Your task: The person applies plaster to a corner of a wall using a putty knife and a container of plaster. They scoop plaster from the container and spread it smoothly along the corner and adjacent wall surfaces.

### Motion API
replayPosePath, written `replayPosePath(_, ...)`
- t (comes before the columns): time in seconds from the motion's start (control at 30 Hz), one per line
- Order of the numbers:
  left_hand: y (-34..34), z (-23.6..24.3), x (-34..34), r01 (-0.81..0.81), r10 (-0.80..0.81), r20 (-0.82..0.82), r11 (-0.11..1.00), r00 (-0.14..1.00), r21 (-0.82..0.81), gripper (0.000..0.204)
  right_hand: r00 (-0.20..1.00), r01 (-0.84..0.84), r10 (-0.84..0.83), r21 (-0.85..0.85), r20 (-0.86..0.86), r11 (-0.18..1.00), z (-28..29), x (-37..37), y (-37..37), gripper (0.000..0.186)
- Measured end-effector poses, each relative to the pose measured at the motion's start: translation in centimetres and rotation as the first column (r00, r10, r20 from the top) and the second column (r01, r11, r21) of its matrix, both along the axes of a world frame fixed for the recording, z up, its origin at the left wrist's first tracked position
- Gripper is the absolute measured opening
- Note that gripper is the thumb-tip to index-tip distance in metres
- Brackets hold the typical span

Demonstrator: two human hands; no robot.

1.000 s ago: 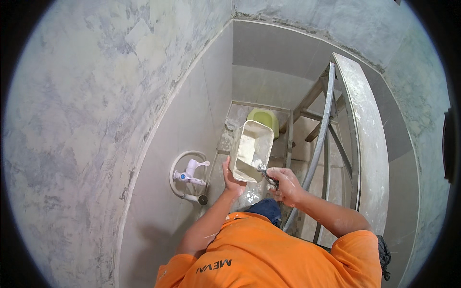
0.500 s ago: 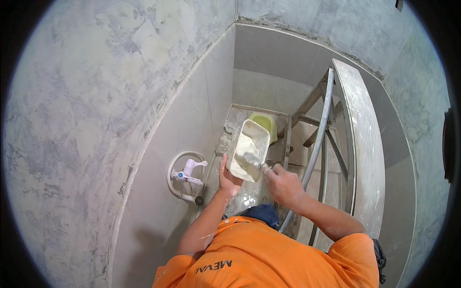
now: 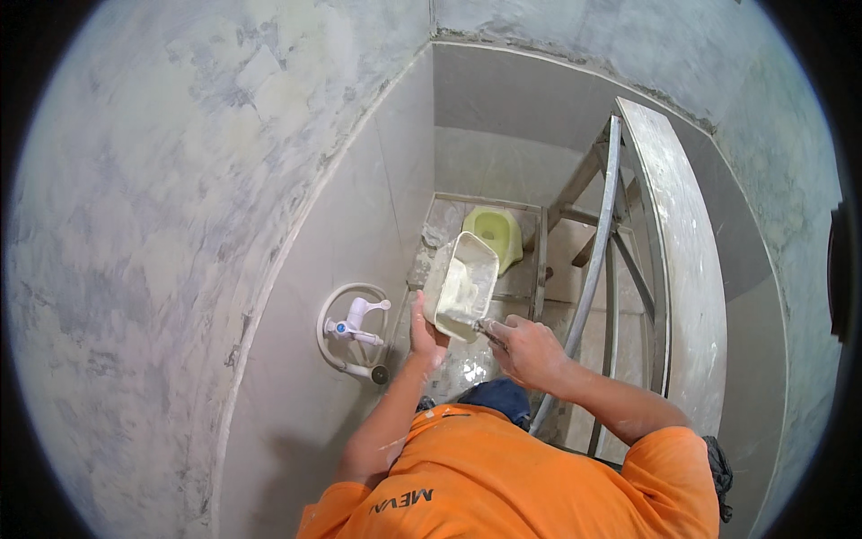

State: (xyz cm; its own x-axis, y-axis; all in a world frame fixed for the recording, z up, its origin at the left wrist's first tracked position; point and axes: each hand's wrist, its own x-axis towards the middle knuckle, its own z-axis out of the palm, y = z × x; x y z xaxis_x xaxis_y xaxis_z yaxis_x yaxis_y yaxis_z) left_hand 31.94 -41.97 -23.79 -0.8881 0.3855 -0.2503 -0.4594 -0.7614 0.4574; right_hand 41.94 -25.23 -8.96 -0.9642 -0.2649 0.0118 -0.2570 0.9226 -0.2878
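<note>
My left hand supports a white rectangular tub from its left side and underneath, thumb along the outer wall. Thick off-white paste lies inside and coats the walls. In my right hand is the handle of a putty knife; its blade dips into the near end of the tub, partly hidden by paste. The right fingers are wrapped round the handle. Both hands and forearms carry white smears.
A yellow-green plastic squat toilet or stool-like basin sits on the floor beyond the tub. On the left wall are a lilac tap and a hose. At right stands a metal trestle bearing a long whitish plank. Patchy plaster covers the upper walls.
The putty knife has drawn back from the tub's middle to its near end. The tub has shifted slightly down and left, showing more of the yellow-green thing behind it.
</note>
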Motion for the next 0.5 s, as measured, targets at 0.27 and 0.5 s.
replayPosePath(0.27,-1.3,-0.3,-0.3,-0.018,0.008,0.076,0.992,0.997,0.122,0.064,0.977,0.166,-0.157,0.052,-0.145,0.985,0.2,-2.5,2.4,0.028)
replayPosePath(0.5,-1.4,-0.8,-1.4,-0.117,0.112,0.089,0.991,0.990,0.058,0.066,0.984,0.157,-0.134,-0.212,0.117,0.965,-4.2,0.1,-0.3,0.022)
